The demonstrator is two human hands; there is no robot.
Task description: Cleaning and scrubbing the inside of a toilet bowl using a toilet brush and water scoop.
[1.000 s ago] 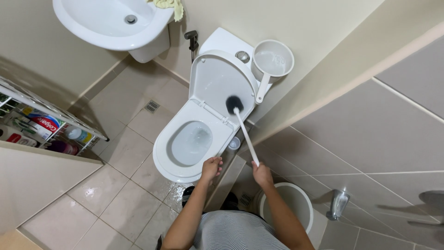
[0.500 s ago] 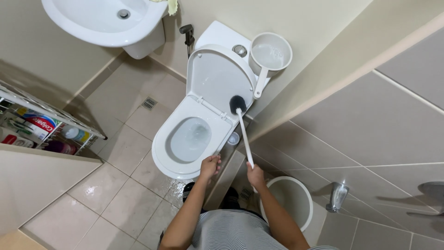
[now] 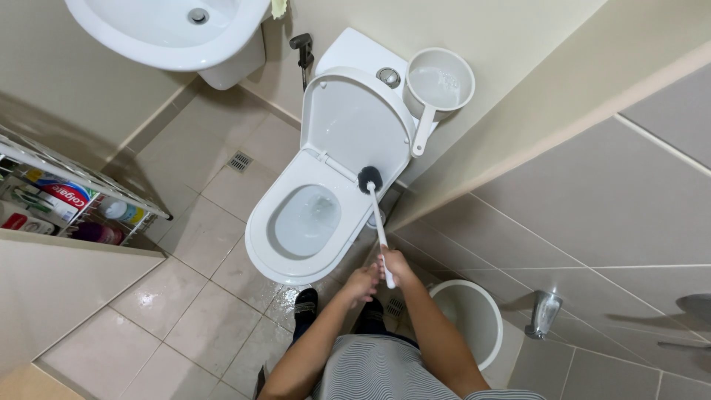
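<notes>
Narrow tiled bathroom: right hand (image 3: 396, 267) apparently grips brush (image 3: 375, 211) over toilet (image 3: 296, 259) rim.

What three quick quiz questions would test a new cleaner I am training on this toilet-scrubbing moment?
1. True or false: the white toilet lid is raised.
2. Where is the dark head of the white-handled toilet brush? A) deep in the bowl water B) over the white toilet seat near the hinge C) in the white basin
3. Which hand grips the brush handle?

Key
1. True.
2. B.
3. The right hand; the left hand is beside it, and whether it touches the handle cannot be told.
</notes>
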